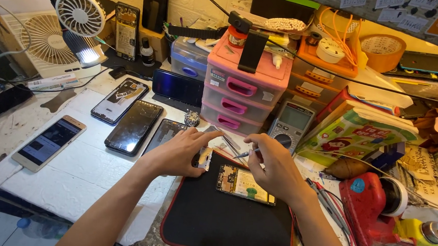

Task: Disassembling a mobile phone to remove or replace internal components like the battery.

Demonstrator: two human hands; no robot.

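Observation:
An opened phone (pixel 245 185) lies back-up on a black mat (pixel 227 221), its circuit board and yellow battery exposed. My left hand (pixel 178 153) holds a small metal part (pixel 204 159) over the mat's upper left corner, index finger stretched out. My right hand (pixel 276 165) pinches thin tweezers (pixel 245 153), tip pointing left toward the small part. Both hands hover just above the opened phone.
Several phones (pixel 133 126) lie on the white surface to the left, one white phone (pixel 48 142) on a cable. A pink drawer unit (pixel 244 89), a multimeter (pixel 291 120), a small fan with a lamp (pixel 80 15) and a red tool (pixel 367 210) surround the mat.

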